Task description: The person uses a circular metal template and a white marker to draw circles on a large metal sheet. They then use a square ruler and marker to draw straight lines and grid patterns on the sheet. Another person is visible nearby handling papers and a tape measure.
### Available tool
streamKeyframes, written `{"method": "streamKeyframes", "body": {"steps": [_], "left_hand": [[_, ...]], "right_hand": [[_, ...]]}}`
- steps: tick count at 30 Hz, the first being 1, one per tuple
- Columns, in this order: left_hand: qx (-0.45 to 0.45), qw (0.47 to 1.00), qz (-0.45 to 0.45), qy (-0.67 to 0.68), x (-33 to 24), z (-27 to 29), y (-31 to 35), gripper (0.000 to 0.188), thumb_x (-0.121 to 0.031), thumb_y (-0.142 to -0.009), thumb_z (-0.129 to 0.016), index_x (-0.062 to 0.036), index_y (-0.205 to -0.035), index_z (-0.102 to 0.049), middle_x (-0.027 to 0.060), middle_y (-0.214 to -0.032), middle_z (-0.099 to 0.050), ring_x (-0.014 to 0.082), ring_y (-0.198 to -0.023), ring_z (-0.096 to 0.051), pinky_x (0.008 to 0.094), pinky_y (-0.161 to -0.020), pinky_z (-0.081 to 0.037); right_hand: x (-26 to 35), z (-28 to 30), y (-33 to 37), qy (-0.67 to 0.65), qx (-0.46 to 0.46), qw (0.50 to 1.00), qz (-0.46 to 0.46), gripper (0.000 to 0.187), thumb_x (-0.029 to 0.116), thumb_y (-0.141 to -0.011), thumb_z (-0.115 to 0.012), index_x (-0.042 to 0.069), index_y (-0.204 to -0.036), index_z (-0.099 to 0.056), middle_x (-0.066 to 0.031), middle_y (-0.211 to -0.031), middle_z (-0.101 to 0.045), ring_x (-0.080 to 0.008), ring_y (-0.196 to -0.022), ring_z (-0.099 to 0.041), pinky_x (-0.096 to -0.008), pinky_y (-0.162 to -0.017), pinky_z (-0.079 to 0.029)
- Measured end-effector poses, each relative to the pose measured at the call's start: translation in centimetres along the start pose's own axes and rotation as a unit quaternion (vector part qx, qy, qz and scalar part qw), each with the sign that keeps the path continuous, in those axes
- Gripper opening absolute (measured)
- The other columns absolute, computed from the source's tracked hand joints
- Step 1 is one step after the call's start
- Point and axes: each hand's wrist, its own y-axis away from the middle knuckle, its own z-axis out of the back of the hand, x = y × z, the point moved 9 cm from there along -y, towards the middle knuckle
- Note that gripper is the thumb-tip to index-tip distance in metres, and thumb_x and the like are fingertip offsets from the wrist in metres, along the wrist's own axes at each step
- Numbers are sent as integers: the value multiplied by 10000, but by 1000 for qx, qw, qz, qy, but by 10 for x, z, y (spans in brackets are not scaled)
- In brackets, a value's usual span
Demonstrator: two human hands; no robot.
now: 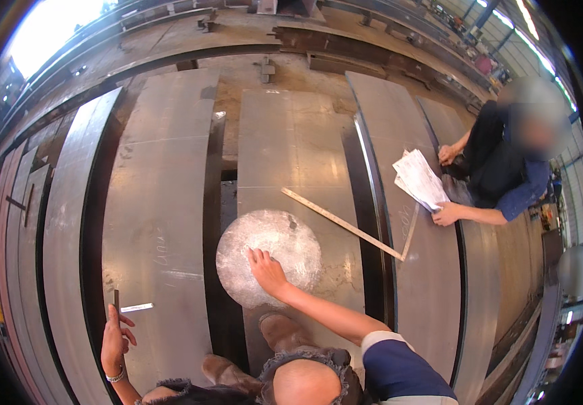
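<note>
A round, scuffed metal disc (299, 260) lies across the gap between two long steel plates in front of me. My right hand (268, 271) reaches over it with its fingers bunched on the disc's surface; whatever the fingertips pinch is hidden. At the lower left, my left hand (114, 343) has its thumb side against an upright dark bar. A short bright blade stands out sideways from it, and together they look like a small try square (136, 308). The hand's other fingers are loosely curled. A watch or bracelet (116, 375) circles that wrist.
A long L-shaped square (342, 223) bridges the gap to the right plate (413, 297). At the right, a crouching co-worker (507, 162) holds paper sheets (418, 177). Dark gaps (223, 317) separate the plates. My boots (285, 332) are near the disc; steel beams (345, 44) lie behind.
</note>
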Motion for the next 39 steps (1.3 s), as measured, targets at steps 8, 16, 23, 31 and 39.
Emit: {"method": "streamKeyframes", "body": {"steps": [8,16,23,31,39], "left_hand": [[-100,990,-88,46,-30,36,3,824,-793,-961,-243,-37,-822,-538,26,-486,-458,125,-333,-468,253,-327,-203],[-216,968,-102,77,-83,80,60,743,-795,-959,-277,-117,-821,-549,-15,-458,-418,69,-334,-292,239,-349,-148],[-220,965,-119,74,-98,77,72,736,-798,-952,-300,-121,-836,-562,-28,-449,-401,62,-330,-312,216,-336,-177],[-201,962,-142,115,-89,68,63,737,-817,-932,-323,-127,-827,-558,-20,-459,-425,55,-323,-328,205,-341,-174],[-195,956,-147,161,-93,63,75,741,-800,-953,-295,-116,-881,-570,-21,-480,-425,35,-345,-279,215,-367,-140]], "right_hand": [[6,-5,25,10,-27,1000,0,471,98,-860,-589,-23,-1315,-572,-87,-1033,-602,-185,-953,-608,-247,-660,-587],[9,-12,25,11,-29,999,-12,445,138,-870,-588,-16,-1287,-596,-88,-1073,-622,-193,-972,-608,-272,-694,-565],[7,-13,14,4,-14,1000,-25,475,121,-844,-599,-43,-1289,-584,-103,-1065,-617,-199,-959,-609,-253,-752,-569],[7,-18,12,-9,4,1000,-30,446,128,-852,-597,-47,-1263,-592,-85,-1019,-610,-190,-957,-604,-254,-665,-576],[8,-19,-8,56,29,998,-7,463,132,-859,-589,-38,-1290,-600,-86,-1043,-622,-189,-987,-609,-248,-627,-578]]}}
